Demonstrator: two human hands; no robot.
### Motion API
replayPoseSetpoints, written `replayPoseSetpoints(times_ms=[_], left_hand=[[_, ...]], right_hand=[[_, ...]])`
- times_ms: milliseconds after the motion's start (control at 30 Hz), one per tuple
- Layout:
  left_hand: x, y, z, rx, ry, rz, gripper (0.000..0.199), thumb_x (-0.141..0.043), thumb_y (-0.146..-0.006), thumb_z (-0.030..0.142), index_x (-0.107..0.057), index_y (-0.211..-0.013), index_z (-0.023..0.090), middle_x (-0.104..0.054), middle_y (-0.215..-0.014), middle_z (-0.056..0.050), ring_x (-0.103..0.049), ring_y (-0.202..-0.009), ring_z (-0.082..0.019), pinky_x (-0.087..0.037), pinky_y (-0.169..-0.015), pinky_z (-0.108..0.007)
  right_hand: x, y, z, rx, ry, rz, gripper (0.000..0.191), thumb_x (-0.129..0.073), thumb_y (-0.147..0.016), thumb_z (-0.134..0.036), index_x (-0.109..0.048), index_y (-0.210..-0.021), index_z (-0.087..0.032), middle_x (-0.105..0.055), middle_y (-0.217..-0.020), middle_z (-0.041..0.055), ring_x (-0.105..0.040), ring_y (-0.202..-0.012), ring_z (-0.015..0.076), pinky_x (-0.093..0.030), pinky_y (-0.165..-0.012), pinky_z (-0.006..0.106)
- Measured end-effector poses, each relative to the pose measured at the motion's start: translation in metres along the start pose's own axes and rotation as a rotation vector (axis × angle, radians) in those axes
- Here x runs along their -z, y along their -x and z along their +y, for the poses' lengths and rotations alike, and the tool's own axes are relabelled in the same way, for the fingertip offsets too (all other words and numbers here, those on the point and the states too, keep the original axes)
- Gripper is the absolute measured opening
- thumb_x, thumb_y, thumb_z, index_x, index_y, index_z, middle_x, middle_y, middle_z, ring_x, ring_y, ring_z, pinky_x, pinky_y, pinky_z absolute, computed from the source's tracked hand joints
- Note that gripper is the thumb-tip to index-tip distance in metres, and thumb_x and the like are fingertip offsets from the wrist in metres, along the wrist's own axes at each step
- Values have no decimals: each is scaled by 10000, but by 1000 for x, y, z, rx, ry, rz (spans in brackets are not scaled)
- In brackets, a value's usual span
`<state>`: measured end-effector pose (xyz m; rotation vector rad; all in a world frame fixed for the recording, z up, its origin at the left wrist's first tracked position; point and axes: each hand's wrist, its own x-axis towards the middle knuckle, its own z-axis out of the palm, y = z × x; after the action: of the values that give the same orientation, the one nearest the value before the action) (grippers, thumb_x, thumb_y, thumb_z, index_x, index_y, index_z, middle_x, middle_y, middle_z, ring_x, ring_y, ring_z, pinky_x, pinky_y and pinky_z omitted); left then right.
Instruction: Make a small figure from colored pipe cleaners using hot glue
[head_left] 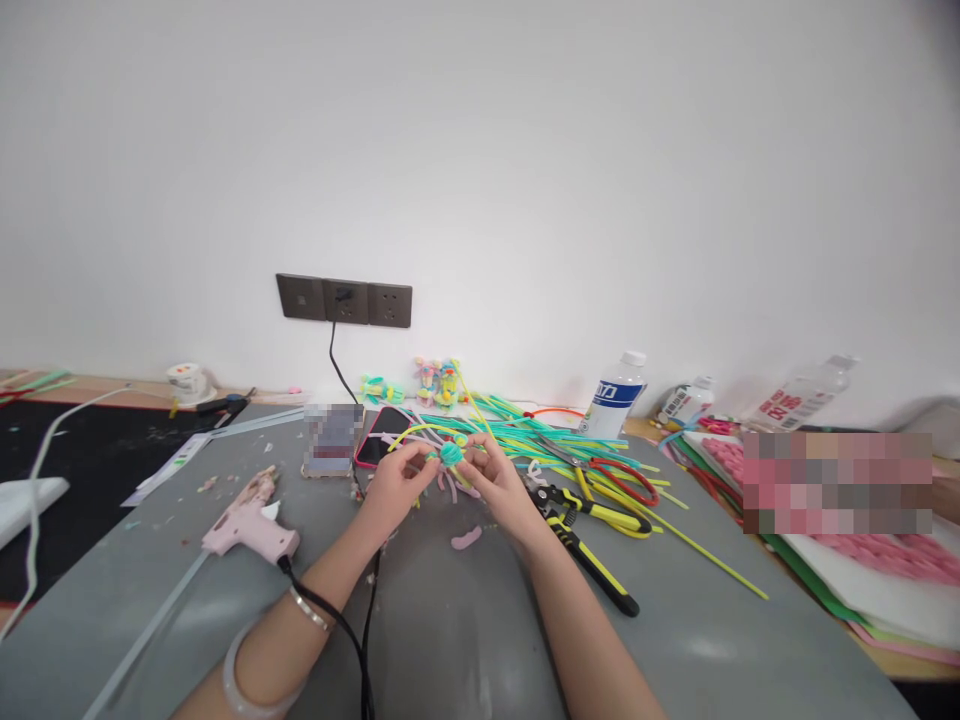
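Between my hands is a small teal and yellow pipe-cleaner figure [452, 453], with a round teal part in the middle. My left hand [397, 488] pinches its left side with thumb and forefinger. On the other side my right hand [496, 490] is closed on it near the yellow part. A yellow pipe cleaner [420, 428] arcs above my left fingers; whether it joins the figure I cannot tell. Below lies a short lilac pipe-cleaner piece [466, 539]. Many teal and yellow pipe cleaners [540, 440] spread behind my right hand.
A pink glue gun [251, 525] with a black cable lies left. Yellow-black pliers [592, 565] and red-handled scissors [622, 482] lie right. Two phones, including a dark one [384, 437], lie behind. Finished pipe-cleaner figures [439, 383] and a bottle [615, 395] stand by the wall.
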<state>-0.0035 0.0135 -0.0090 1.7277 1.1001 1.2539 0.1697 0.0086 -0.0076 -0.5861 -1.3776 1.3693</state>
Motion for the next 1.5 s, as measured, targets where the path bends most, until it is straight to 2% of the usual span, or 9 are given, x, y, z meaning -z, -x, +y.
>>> replayPoseSetpoints(times_ms=[467,700,900,1067,1500], left_hand=[[1,0,3,8,14,-27,217,-572,-816,370,-628,-765,166,-602,-666,2,-562,-616,-142,-442,-571,-225],[2,-1,2,12,1,-44,227,-558,-828,379,-610,-760,169,-589,-683,-1,-549,-631,-143,-428,-580,-227],[2,0,1,16,-12,-62,246,-533,-849,394,-586,-762,171,-564,-708,-3,-532,-652,-143,-423,-621,-239],[2,0,4,14,-5,-58,256,-537,-841,406,-582,-741,174,-549,-688,7,-512,-631,-135,-407,-593,-226],[2,0,3,38,7,-44,255,-556,-826,413,-592,-734,178,-561,-676,4,-509,-612,-138,-399,-585,-226]], right_hand=[[3,-1,6,0,33,29,343,-705,-832,-440,-476,-995,-244,-486,-637,-83,-491,-551,104,-291,-527,231],[3,0,7,-17,17,28,332,-694,-844,-423,-466,-1014,-252,-488,-674,-75,-507,-582,114,-319,-547,238],[3,0,4,-8,36,20,334,-689,-845,-439,-461,-997,-248,-456,-640,-87,-460,-545,105,-282,-530,236],[1,0,0,-9,68,30,353,-691,-834,-470,-464,-980,-244,-420,-628,-94,-424,-525,96,-243,-516,235],[3,-1,9,-9,22,23,351,-690,-840,-468,-455,-987,-252,-470,-648,-79,-492,-562,115,-293,-529,238]])
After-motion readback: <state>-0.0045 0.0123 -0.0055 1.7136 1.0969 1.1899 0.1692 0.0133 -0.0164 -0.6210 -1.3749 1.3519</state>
